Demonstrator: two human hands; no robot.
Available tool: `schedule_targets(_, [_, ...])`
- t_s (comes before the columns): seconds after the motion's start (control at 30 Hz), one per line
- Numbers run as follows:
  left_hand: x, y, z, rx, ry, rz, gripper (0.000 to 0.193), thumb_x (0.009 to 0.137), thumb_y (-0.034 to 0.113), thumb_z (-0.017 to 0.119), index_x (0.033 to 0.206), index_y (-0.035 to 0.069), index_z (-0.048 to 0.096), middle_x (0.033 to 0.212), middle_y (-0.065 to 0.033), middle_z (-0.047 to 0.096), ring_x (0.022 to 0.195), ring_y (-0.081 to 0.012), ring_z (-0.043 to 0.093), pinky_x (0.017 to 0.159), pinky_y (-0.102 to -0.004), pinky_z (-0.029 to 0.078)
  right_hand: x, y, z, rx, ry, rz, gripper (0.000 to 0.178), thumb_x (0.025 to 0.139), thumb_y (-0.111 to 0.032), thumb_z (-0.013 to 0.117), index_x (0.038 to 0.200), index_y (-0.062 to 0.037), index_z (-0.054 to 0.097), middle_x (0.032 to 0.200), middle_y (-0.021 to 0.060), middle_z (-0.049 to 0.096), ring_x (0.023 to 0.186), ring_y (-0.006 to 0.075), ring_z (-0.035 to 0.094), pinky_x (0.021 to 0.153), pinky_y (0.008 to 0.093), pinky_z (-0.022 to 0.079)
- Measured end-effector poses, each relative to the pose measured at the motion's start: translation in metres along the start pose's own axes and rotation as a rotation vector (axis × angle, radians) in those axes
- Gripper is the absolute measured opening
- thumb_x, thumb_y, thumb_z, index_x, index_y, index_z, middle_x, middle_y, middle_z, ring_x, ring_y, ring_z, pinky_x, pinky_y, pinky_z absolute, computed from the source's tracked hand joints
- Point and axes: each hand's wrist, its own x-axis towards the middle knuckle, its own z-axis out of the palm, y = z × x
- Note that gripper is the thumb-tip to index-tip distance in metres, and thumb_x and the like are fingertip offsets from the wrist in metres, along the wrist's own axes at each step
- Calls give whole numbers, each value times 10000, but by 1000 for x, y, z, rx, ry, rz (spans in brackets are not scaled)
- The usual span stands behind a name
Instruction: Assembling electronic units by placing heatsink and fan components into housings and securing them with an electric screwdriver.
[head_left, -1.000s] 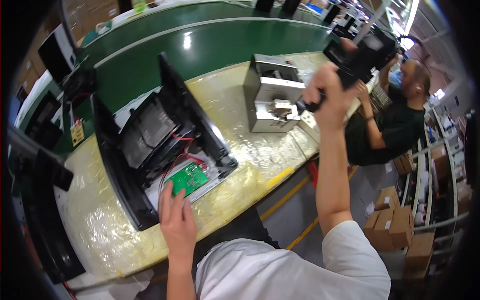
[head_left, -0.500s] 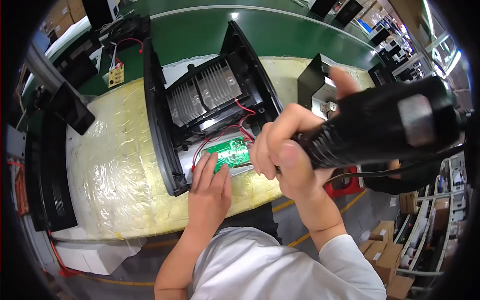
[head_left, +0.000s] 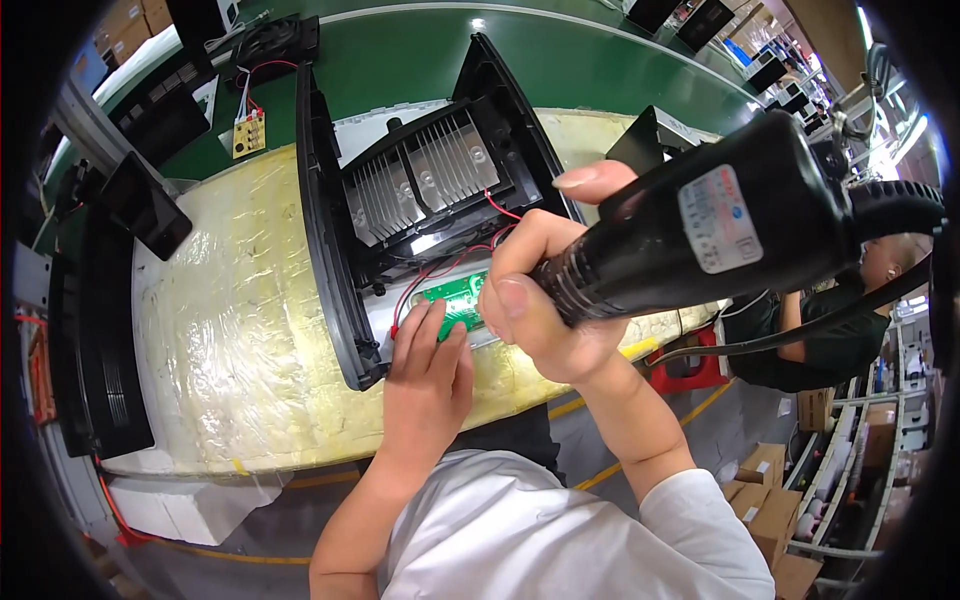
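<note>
My right hand (head_left: 555, 310) is wrapped round a black electric screwdriver (head_left: 690, 230) with a pale label and a cable at its rear end. Its tip is hidden behind my fingers. My left hand (head_left: 430, 385) grips the near left edge of a green circuit board (head_left: 462, 300), fingers on top and thumb at the near side. The board lies at the near end of a black housing (head_left: 340, 290) with two tall side walls. Inside the housing sits a finned metal heat sink (head_left: 415, 180). Thin red wires (head_left: 440, 268) run between the housing and the board.
Pale yellow padding (head_left: 240, 330) wrapped in clear film covers the worktable. A small dark screen (head_left: 145, 210) stands at left, with a yellow board (head_left: 249, 133) on wires beyond. Another black part (head_left: 645, 140) lies at right. A co-worker (head_left: 830, 330) is at the far right.
My right hand and the screwdriver have moved a little left and turned, so the label now faces up. The housing has shifted slightly right. My left hand stays on the board.
</note>
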Motion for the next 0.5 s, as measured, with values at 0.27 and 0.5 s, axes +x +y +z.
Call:
schedule_targets(0.27, [3,2,2,-16,-9,10,209,851,9,706,1051,-44,681,1228,-223,626,1189,-407,588,979,-470,517,-2,-13,-7,31,93,224,131,822,-107,716,844,-36,608,990,86,498,723,97,494,651,240,414])
schedule_targets(0.5, [19,8,-1,52,-35,40,178,853,1,696,1021,-56,682,1218,-235,632,1170,-415,596,988,-482,507,9,-7,-22,170,185,83,624,851,81,650,1388,54,334,724,47,576,597,90,529,565,222,415])
